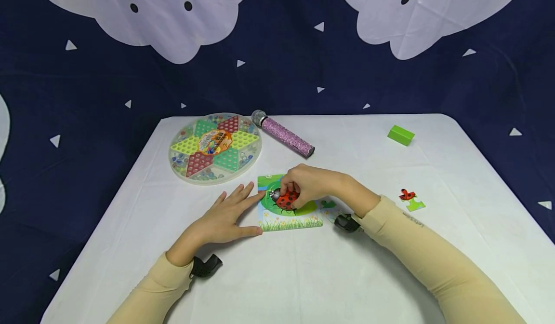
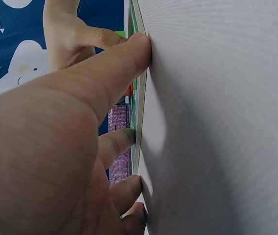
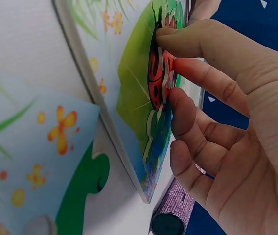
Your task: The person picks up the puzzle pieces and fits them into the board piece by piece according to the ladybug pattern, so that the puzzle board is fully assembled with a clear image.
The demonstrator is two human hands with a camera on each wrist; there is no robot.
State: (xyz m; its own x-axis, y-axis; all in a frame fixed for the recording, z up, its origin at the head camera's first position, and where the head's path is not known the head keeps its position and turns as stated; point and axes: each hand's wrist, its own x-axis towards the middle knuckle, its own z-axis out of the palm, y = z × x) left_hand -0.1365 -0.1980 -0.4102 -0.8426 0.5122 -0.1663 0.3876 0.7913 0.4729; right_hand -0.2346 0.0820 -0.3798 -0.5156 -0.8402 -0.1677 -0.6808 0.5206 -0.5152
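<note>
A ladybug jigsaw puzzle in a flat board lies mid-table. My right hand is over its upper right part, thumb and fingers pinching a red ladybug puzzle piece; pale cut edges show beside the fingers in the right wrist view. My left hand lies spread on the left, its index fingertip on the board's left side and its thumb at the near left corner. Just right of the board is a loose flowered puzzle piece, partly behind the right wrist in the head view.
Another red and green puzzle piece lies farther right. Behind the board are a round Chinese checkers set and a pink glittery microphone. A green block sits at the back right. Each wrist wears a black camera.
</note>
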